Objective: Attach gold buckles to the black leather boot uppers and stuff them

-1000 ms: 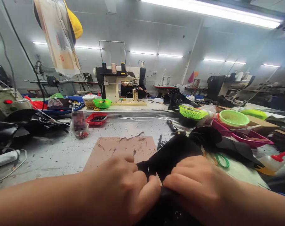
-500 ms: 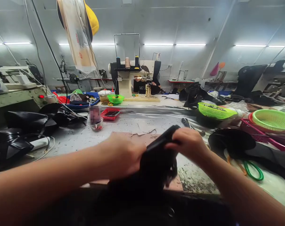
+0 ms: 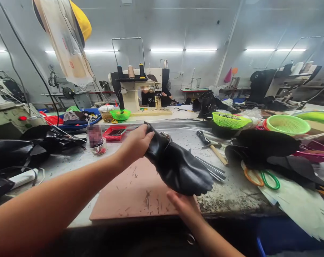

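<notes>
My left hand [image 3: 137, 141] is closed around the narrow end of a black leather shoe upper [image 3: 180, 164]. The upper slants down to the right above a pinkish cutting board [image 3: 119, 200], and a strap with a small metal buckle shows near its top. Its lower edge is wavy. Below that edge is my right hand [image 3: 185, 207], with fingers stretched out near the underside of the leather. Whether those fingers touch it I cannot tell. Beside the upper, several thin dark strips [image 3: 210, 169] lie on the table.
A hammer [image 3: 217, 153] and scissors with orange and green handles [image 3: 263, 178] lie to the right, near black pieces [image 3: 260, 146] and a green basket [image 3: 228, 120]. More black leather [image 3: 11, 151] is at left. A sewing machine [image 3: 132, 92] stands ahead, a person [image 3: 151, 98] behind it.
The upper has been turned so its shiny side shows, sloping down rightward. My right hand has let go of its top and moved below it. The view has shifted to the right.
</notes>
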A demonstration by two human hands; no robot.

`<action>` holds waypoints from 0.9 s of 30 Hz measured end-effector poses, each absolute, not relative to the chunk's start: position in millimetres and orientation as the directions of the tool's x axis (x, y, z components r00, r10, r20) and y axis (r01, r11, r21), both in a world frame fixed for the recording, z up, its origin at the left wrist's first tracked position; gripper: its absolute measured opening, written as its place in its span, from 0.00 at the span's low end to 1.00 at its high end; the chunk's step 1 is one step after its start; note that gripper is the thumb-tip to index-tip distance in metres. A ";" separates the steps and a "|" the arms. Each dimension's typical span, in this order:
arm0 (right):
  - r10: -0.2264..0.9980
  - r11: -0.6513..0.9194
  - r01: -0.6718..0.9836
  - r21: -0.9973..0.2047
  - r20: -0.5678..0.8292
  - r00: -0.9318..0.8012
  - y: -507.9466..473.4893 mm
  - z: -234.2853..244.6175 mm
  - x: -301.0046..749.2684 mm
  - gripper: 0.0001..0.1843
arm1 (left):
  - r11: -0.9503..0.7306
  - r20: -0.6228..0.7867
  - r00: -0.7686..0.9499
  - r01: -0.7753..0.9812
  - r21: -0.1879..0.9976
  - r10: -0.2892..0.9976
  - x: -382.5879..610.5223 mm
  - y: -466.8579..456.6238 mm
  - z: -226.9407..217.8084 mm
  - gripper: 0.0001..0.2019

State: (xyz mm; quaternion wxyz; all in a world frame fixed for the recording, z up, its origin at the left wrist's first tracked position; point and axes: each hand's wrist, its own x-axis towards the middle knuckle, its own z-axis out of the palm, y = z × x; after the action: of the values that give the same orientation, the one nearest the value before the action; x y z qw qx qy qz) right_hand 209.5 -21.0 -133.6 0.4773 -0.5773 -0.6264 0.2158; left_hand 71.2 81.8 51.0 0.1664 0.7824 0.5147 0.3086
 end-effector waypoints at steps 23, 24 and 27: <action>0.956 0.071 0.372 -0.926 0.170 0.241 69.2 -144.5 276.2 0.36 | 0.162 -0.154 0.458 0.022 0.987 0.876 -20.9 20.8 -123.7 0.20; 0.952 0.037 0.344 -0.938 0.137 0.273 73.0 -146.8 278.5 0.35 | 0.120 -0.164 0.483 0.122 0.985 0.860 -20.1 21.8 -124.8 0.19; 0.972 0.003 0.255 -0.967 0.062 0.225 75.9 -151.1 284.5 0.26 | -0.138 -0.126 0.525 0.435 0.890 0.842 -12.4 27.4 -131.0 0.17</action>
State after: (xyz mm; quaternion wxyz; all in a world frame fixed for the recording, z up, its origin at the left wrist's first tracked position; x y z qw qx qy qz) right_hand 284.5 75.9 -151.1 0.4952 -0.6062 -0.5062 0.3621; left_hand -12.4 27.4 -131.0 0.4867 0.7249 0.4404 0.2090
